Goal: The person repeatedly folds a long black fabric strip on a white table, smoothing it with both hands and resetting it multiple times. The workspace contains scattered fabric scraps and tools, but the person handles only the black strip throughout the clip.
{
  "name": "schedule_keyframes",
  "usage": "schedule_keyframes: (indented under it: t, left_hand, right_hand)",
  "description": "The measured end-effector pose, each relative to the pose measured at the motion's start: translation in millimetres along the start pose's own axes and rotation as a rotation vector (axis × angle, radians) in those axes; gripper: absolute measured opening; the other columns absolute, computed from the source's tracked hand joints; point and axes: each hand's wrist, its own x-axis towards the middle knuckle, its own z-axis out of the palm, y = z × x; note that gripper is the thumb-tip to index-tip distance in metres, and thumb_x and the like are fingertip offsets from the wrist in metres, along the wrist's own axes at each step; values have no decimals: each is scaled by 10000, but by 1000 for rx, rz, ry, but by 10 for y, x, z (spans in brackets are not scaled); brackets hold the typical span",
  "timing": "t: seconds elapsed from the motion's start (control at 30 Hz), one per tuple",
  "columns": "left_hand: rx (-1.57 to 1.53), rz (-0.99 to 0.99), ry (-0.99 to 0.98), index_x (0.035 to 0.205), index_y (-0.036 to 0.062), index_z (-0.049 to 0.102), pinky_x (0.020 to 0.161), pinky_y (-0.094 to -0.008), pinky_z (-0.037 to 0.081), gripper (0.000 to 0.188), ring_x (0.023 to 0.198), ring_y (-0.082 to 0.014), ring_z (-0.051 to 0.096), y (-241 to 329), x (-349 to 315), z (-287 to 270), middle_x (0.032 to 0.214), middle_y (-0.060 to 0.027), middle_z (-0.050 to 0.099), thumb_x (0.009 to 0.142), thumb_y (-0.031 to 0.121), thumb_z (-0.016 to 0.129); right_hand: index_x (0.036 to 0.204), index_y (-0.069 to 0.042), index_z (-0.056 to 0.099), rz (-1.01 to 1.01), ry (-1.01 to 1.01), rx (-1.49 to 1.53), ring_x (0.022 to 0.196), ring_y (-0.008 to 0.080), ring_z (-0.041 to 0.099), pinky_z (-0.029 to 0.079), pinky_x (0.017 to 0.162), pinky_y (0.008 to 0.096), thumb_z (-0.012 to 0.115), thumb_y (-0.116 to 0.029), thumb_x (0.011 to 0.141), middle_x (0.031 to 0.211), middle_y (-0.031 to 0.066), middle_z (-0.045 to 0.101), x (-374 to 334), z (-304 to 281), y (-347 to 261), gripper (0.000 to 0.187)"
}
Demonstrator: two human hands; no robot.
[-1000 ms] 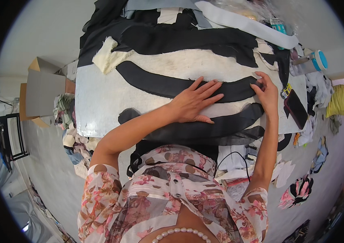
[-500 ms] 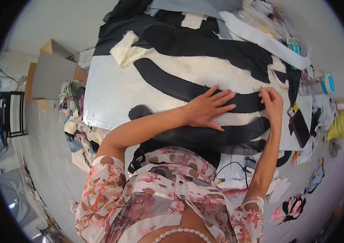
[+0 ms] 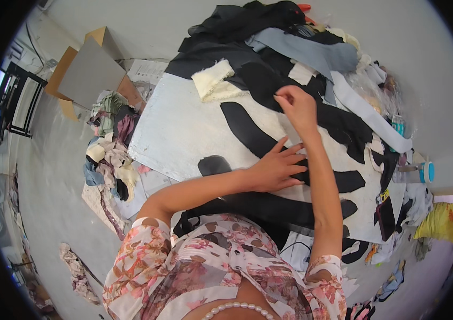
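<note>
A curved black fabric strip lies across the white table. My left hand rests on its middle, fingers spread out flat. Farther away, my right hand is closed in a pinch at the edge of a larger black fabric piece; whatever its fingertips hold is too small to make out. My right forearm crosses over the curved strip and hides part of it. Closer to my body lies another long black strip, partly under my left forearm. A frayed cream cloth scrap sits beyond the curved strip's left end.
Grey-blue fabric and a white curved strip lie at the far right. A dark phone is near the right edge, beside a blue-lidded container. Scraps and an open cardboard box stand to the left.
My right hand has left the curved strip's right end and moved left and away from me to the far black fabric. My left hand stays flat on the strip. The view has turned.
</note>
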Motion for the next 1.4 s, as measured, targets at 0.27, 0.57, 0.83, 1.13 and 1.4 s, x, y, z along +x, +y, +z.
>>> schedule_keyframes:
  t: [0.27,0.57,0.83,1.13,1.4]
  left_hand:
    - [73,-208,229,980,95,723,1122,-558,284,163,1325,-305,488,-204,-420,-646,1148,-90,664,819,110,747]
    - [-236,-610,641,1102,67,704,877,-301,496,263,1020,-231,664,-697,-314,-875,1098,-92,696,847,127,726]
    - [-606,-641,737,1014,-30,681,720,-303,492,304,852,-124,612,-1011,533,-799,867,-72,685,865,233,717]
    - [-821,-445,798,966,-34,710,697,-235,491,203,767,-67,612,-804,1005,-933,852,-18,709,943,159,652]
    - [-1005,-558,717,967,-60,693,521,-233,514,286,651,-95,619,-588,1387,-588,805,-58,684,863,198,759]
  right_hand:
    - [832,-65,701,-9,-20,-507,793,333,668,522,708,441,720,-145,791,791,125,669,582,769,282,92]
    - [867,-64,709,114,51,-94,748,274,667,505,681,370,677,-161,842,874,97,693,590,435,247,104]
    - [899,-60,704,-223,127,-45,818,196,634,491,729,299,676,-105,842,878,48,662,509,-112,-397,79]
    - [1240,-10,598,219,-379,554,1103,146,558,434,987,305,614,-81,840,1251,54,607,351,-740,159,406]
    - [959,6,672,376,-181,-10,750,67,573,473,705,240,711,-90,835,797,-11,657,-676,-2299,969,161]
